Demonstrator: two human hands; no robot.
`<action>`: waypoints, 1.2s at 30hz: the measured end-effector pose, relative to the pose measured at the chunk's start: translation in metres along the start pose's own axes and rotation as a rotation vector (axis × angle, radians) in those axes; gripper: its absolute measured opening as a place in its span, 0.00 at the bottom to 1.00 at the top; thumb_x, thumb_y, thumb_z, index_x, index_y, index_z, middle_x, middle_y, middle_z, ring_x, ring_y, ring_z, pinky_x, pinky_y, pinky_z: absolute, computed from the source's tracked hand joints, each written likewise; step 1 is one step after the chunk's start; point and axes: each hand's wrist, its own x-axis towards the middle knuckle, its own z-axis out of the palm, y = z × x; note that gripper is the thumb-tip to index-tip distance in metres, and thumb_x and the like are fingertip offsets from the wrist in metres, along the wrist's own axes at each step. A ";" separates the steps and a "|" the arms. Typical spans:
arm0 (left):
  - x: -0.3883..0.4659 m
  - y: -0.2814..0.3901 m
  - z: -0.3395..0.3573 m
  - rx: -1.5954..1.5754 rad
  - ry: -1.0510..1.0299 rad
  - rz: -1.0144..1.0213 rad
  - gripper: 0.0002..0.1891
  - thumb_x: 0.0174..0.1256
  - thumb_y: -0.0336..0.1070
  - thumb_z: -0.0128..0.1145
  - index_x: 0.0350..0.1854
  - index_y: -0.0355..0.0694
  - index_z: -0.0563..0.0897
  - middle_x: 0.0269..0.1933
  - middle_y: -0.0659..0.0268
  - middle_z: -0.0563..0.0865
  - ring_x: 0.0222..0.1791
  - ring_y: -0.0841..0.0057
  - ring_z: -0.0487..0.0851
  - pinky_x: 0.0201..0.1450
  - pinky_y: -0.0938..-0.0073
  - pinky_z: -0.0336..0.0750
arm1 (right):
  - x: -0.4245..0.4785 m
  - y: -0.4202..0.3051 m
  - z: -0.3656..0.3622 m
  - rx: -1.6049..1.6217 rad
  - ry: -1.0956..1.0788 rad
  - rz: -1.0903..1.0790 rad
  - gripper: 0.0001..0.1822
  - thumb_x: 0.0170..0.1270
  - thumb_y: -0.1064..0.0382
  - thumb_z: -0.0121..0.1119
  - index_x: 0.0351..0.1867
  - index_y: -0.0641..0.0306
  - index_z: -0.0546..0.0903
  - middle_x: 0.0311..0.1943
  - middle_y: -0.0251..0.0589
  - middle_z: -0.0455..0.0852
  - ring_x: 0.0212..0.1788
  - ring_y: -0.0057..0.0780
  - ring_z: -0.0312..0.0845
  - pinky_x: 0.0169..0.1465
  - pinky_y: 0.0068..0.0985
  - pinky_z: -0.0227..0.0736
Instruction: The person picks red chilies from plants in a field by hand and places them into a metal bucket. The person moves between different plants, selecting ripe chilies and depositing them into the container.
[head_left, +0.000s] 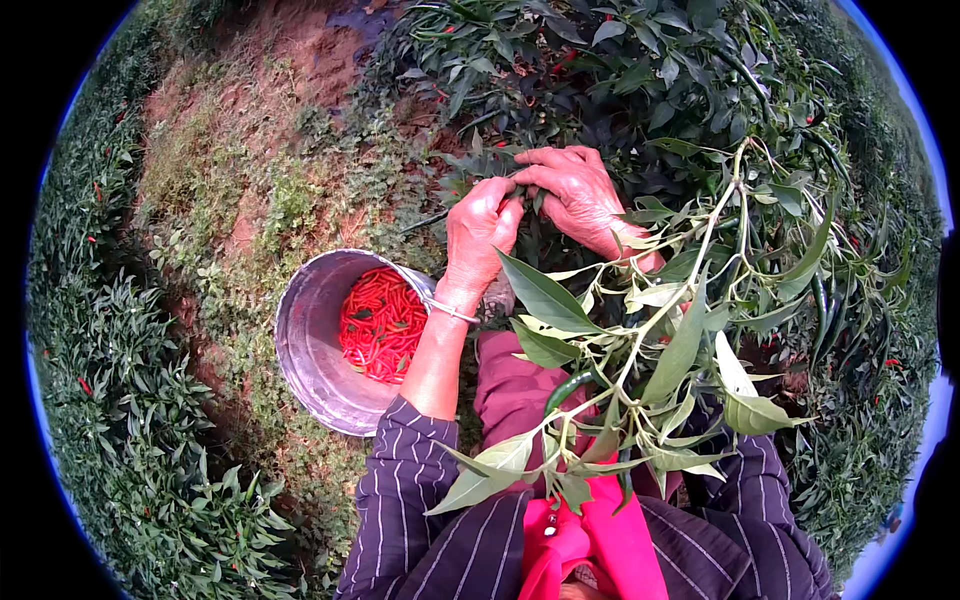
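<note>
My left hand (480, 232), with a pale bangle at its wrist, is at the leaves of a chili pepper plant (525, 90), its thumb and forefinger drawn together. Beside it, my right hand (574, 195) reaches into the same foliage, and its fingers meet the left hand's fingertips. What lies between the fingers is too hidden to tell. Below and left of the left hand, a grey bucket (311, 337) leans with its mouth towards me, holding many red chili peppers (381, 322).
A leafy pepper branch (637, 330) with a green chili (570, 390) hangs close to the camera, over my right forearm and lap. Weedy reddish soil (247, 195) runs left of the bucket. Another row of pepper plants (135, 420) grows at the far left.
</note>
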 end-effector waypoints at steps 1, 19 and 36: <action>0.001 -0.002 -0.009 -0.099 -0.016 -0.015 0.07 0.59 0.29 0.62 0.38 0.34 0.82 0.28 0.62 0.80 0.27 0.78 0.77 0.34 0.75 0.74 | 0.002 -0.001 0.001 -0.020 -0.006 -0.030 0.16 0.52 0.70 0.62 0.44 0.56 0.84 0.52 0.34 0.83 0.56 0.36 0.77 0.62 0.37 0.61; -0.011 0.014 0.027 -0.558 0.275 -0.441 0.05 0.69 0.28 0.56 0.39 0.31 0.79 0.26 0.65 0.84 0.18 0.82 0.81 0.18 0.82 0.72 | 0.000 -0.008 0.020 0.176 0.163 0.160 0.03 0.54 0.64 0.64 0.30 0.57 0.84 0.28 0.35 0.83 0.36 0.38 0.79 0.45 0.33 0.67; -0.009 0.002 0.015 -0.671 0.136 -0.562 0.07 0.70 0.29 0.50 0.42 0.30 0.76 0.28 0.61 0.83 0.18 0.75 0.83 0.17 0.80 0.74 | -0.002 -0.005 0.027 0.093 0.069 0.126 0.05 0.56 0.63 0.65 0.33 0.57 0.83 0.30 0.35 0.84 0.37 0.38 0.79 0.44 0.34 0.68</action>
